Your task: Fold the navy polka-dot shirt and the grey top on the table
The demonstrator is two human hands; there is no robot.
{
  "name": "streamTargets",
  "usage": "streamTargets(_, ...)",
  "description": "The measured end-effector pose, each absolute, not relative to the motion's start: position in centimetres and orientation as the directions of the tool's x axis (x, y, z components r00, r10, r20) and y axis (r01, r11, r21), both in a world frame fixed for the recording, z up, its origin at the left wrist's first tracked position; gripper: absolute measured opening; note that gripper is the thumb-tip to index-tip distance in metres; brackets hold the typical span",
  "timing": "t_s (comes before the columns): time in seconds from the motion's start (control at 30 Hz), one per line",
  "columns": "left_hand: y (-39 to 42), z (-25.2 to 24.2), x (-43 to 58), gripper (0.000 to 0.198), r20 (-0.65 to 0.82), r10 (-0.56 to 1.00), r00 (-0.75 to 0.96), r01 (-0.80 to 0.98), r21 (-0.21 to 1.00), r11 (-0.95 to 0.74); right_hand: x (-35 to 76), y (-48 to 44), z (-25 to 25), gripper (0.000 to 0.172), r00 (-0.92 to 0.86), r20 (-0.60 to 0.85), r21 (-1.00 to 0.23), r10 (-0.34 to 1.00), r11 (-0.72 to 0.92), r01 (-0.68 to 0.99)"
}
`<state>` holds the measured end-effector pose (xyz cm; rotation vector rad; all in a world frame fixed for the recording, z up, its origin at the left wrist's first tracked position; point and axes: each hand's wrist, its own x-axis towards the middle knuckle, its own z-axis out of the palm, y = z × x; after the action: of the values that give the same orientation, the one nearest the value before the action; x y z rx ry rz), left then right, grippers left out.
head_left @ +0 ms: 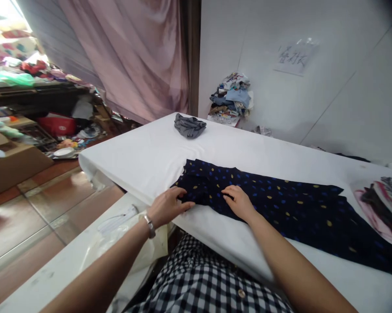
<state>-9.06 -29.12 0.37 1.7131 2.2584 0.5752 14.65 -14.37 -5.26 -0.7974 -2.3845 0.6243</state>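
A dark navy garment (290,204) with blue and yellow dots lies spread along the white table (150,156). My left hand (168,208) rests at the garment's near left end, fingers curled over the fabric edge. My right hand (236,201) lies on the cloth just to the right, fingers bent and pressing down on it. A watch sits on my left wrist.
A crumpled grey garment (189,126) lies at the table's far side. A stack of folded clothes (383,202) sits at the right edge. A pile of mixed clothing (232,99) leans against the white wall. Boxes and clutter fill the floor at left, below a pink curtain.
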Motion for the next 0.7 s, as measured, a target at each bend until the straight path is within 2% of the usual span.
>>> streamTargets(0.13,-30.2,-1.2,-7.3,0.021,0.179,0.935,-0.306,0.908,0.349,0.231,14.8,-14.3,-5.6,0.02,-0.678,0.359,-0.56,0.641,0.729,0.393)
streamTargets(0.27,-29.0,0.3,-7.8,0.028,0.433,0.865,-0.253,0.948,0.288,0.133,15.0,-14.2,-5.9,0.022,-0.677,0.369,-0.585,0.637,0.725,0.364)
streamTargets(0.33,-28.1,1.2,-8.6,0.031,0.49,0.843,-0.222,0.963,0.244,0.112,15.1,-14.2,-5.9,0.023,-0.677,0.368,-0.597,0.637,0.721,0.353)
streamTargets(0.4,-27.4,1.4,-9.4,0.031,0.435,0.866,-0.247,0.962,0.215,0.166,15.2,-14.2,-6.0,0.024,-0.676,0.367,-0.597,0.639,0.719,0.356)
streamTargets(0.53,-27.4,0.0,-10.6,0.032,0.203,0.883,-0.423,0.896,0.238,0.374,15.3,-14.1,-6.0,0.025,-0.681,0.374,-0.582,0.629,0.732,0.356)
streamTargets(0.7,-28.6,-1.2,-10.6,0.033,0.229,0.769,-0.597,0.779,0.395,0.487,14.9,-14.5,-5.9,0.03,-0.664,0.438,-0.53,0.606,0.77,0.354)
